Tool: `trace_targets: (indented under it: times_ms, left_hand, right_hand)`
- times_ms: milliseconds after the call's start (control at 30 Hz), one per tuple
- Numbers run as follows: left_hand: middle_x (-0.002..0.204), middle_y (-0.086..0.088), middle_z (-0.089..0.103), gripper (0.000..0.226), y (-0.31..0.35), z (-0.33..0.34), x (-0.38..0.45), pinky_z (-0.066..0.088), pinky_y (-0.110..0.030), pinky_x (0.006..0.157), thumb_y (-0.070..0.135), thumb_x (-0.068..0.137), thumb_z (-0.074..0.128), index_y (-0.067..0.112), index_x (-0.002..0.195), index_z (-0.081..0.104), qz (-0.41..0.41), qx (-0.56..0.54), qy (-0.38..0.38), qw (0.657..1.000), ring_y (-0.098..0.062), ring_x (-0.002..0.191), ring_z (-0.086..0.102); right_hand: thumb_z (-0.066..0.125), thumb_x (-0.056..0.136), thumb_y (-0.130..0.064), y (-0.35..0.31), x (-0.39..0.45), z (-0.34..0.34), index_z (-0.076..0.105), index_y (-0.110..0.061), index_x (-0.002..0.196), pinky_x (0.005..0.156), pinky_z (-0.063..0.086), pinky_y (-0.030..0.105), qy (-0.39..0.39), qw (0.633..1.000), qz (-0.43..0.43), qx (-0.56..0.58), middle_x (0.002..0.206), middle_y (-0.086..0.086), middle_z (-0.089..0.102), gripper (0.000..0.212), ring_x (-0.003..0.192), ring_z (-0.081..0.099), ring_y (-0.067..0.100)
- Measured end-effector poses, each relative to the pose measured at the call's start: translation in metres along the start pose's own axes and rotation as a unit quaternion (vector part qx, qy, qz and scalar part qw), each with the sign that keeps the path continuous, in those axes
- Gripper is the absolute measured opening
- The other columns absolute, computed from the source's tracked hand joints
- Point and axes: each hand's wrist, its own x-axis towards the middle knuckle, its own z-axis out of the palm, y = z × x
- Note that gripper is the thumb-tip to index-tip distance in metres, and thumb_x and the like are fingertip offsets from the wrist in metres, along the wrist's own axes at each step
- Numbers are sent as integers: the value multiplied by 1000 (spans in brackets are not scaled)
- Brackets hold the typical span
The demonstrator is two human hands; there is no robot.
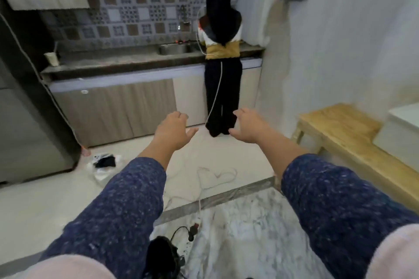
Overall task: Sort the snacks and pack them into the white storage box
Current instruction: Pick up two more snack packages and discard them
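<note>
Both arms reached forward in mid-air. The left hand [175, 130] and right hand [248, 125] had loose, spread fingers and held nothing. At 3 o'clock, a white box [399, 129] sat on a wooden bench [340, 129]. At 12 o'clock a person [223, 63] stood at the counter [127, 61].

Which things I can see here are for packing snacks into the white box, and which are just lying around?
For the job:
- left hand, open and holding nothing
- right hand, open and holding nothing
- white box on the wooden bench, possibly the storage box; no snacks in view

Lying about:
- power strip and white cable on the floor
- cup on the counter
- clothes pile
</note>
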Motion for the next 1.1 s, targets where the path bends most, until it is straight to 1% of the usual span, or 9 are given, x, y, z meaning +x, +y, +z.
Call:
trace_targets:
  times_ms: [67, 200, 300, 433, 600, 733, 867, 967, 1100]
  left_hand:
    - [144, -9, 37, 62, 47, 5, 7, 38, -42, 104, 50, 94, 43, 10, 141, 36, 54, 0, -9, 999, -27, 133, 36]
    - [140, -11, 41, 63, 147, 18, 19, 38, -40, 104, 51, 94, 42, 8, 140, 37, 152, -3, -20, 988, -28, 130, 39]
    - [143, -12, 38, 66, 226, 30, 22, 37, -41, 106, 53, 93, 41, 8, 142, 35, 218, -15, -33, 975, -28, 132, 37]
    - [143, -11, 38, 64, 337, 46, 20, 34, -41, 107, 52, 94, 42, 10, 141, 36, 297, -42, -40, 953, -29, 132, 38]
    - [147, -10, 35, 64, 479, 62, 2, 35, -42, 108, 52, 94, 41, 12, 142, 35, 387, -63, -44, 919, -28, 134, 36]
    - [145, -8, 37, 61, 585, 81, -37, 36, -41, 106, 50, 94, 42, 12, 142, 35, 469, -82, -53, 878, -26, 133, 36]
    - [142, -10, 40, 61, 682, 105, -87, 37, -39, 105, 47, 94, 45, 9, 141, 37, 540, -101, -80, 832, -25, 132, 37]
    - [144, -9, 37, 60, 744, 119, -132, 37, -38, 104, 48, 95, 43, 11, 142, 35, 600, -98, -100, 788, -25, 133, 37]
    - [144, -8, 37, 60, 816, 136, -190, 36, -38, 106, 48, 95, 42, 11, 142, 35, 679, -99, -122, 717, -24, 135, 34]
  right_hand:
    - [51, 90, -42, 41, -29, -13, 31, -8, 143, 104, 36, 40, 5, 998, 62, -8, 148, 12, 33, 66, 132, 38, 33]
    - [51, 88, -45, 122, -88, -35, 34, -9, 142, 104, 38, 38, 41, 987, 156, -27, 145, 11, 37, 67, 130, 41, 31]
    - [51, 89, -46, 179, -134, -53, 32, -10, 144, 105, 37, 39, 50, 973, 223, -33, 148, 11, 35, 69, 133, 38, 30]
    - [53, 88, -47, 256, -194, -74, 34, -10, 142, 103, 39, 38, 71, 954, 288, -39, 146, 11, 37, 69, 131, 41, 30]
    - [53, 88, -45, 351, -280, -100, 36, -9, 141, 102, 41, 38, 91, 926, 363, -50, 142, 11, 41, 66, 128, 43, 30]
    - [54, 88, -43, 415, -362, -110, 35, -9, 141, 102, 40, 38, 94, 892, 438, -55, 143, 10, 39, 66, 128, 43, 30]
    - [54, 87, -43, 458, -452, -113, 36, -10, 141, 104, 40, 39, 102, 845, 523, -53, 143, 10, 39, 66, 128, 43, 31]
    - [55, 87, -43, 477, -519, -111, 34, -10, 142, 105, 39, 38, 107, 799, 590, -44, 144, 10, 38, 67, 130, 42, 30]
    - [56, 85, -42, 486, -601, -102, 38, -10, 140, 104, 40, 39, 116, 729, 674, -27, 142, 10, 40, 65, 128, 43, 31]
